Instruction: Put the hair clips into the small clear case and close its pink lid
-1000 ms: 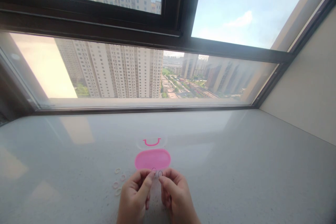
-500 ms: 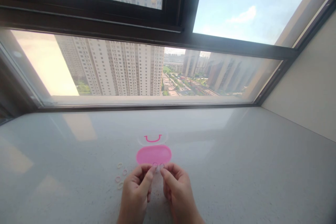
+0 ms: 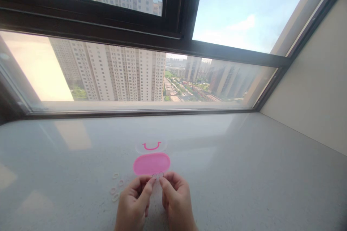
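My left hand (image 3: 133, 202) pinches a thin dark hair tie (image 3: 154, 176) between thumb and forefinger. Close beside it, my right hand (image 3: 176, 198) pinches another thin hair tie (image 3: 161, 174) the same way. Both ties stand up as small loops above the fingertips, a small gap between them. Just beyond the fingers lies an open pink oval box (image 3: 151, 162), whose contents I cannot make out. Behind the box is its clear lid with a pink handle (image 3: 151, 147). Several pale and pink hair ties (image 3: 113, 190) lie loose left of my left hand.
Everything rests on a glossy speckled white sill (image 3: 230, 173) with light patches reflected in it. A dark window frame (image 3: 135, 113) runs along the back, tall buildings outside. A white wall (image 3: 311, 90) closes the right side.
The view has shifted about with the head. Both hands keep their pinch near the pink box; the right hand's hair tie has risen slightly relative to the left one. The loose hair ties stay put.
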`<state>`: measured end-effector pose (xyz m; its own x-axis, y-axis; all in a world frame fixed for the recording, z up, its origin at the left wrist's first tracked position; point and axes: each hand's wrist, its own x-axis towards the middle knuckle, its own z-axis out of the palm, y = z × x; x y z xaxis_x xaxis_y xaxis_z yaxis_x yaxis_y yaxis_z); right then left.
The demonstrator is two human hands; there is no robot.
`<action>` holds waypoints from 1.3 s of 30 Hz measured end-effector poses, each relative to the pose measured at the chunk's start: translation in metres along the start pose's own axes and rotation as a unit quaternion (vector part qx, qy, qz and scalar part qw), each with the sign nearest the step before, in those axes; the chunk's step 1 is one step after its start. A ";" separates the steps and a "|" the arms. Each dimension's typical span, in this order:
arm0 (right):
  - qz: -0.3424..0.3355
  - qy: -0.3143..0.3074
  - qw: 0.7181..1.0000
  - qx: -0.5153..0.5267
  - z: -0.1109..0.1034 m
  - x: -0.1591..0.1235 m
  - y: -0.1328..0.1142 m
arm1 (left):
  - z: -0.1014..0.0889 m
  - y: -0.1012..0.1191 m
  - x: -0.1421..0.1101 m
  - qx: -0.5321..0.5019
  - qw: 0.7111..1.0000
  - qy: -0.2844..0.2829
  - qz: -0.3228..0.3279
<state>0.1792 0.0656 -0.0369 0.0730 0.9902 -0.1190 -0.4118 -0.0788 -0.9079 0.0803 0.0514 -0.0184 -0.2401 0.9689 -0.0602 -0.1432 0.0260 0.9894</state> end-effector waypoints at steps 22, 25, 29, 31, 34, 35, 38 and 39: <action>-0.025 -0.010 1.000 -0.009 0.003 -0.003 -0.007 | -0.002 -0.004 0.003 0.041 0.998 -0.013 0.046; -0.050 -0.021 0.998 -0.036 0.002 -0.005 -0.005 | -0.001 -0.005 0.001 0.075 0.994 -0.033 0.071; -0.093 -0.028 0.992 -0.077 -0.002 -0.007 -0.001 | -0.002 -0.006 -0.003 0.108 0.989 -0.040 0.097; -0.106 -0.032 0.989 -0.093 -0.004 -0.008 -0.001 | -0.004 -0.006 -0.004 0.128 0.984 -0.038 0.118; -0.114 -0.037 0.987 -0.107 -0.005 -0.009 -0.003 | -0.005 -0.005 -0.004 0.162 0.974 -0.034 0.153; -0.114 -0.038 0.986 -0.113 -0.005 -0.009 -0.004 | -0.005 -0.005 -0.004 0.172 0.971 -0.034 0.162; -0.111 -0.040 0.985 -0.123 -0.005 -0.008 -0.007 | -0.006 -0.006 -0.003 0.199 0.962 -0.037 0.183; -0.109 -0.039 0.986 -0.122 -0.005 -0.008 -0.008 | -0.007 -0.007 -0.003 0.207 0.959 -0.038 0.190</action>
<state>0.1866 0.0578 -0.0308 0.0618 0.9919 0.1113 -0.1622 0.1200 -0.9794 0.0753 0.0467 -0.0263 -0.1261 0.9428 0.3085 0.3378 -0.2516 0.9070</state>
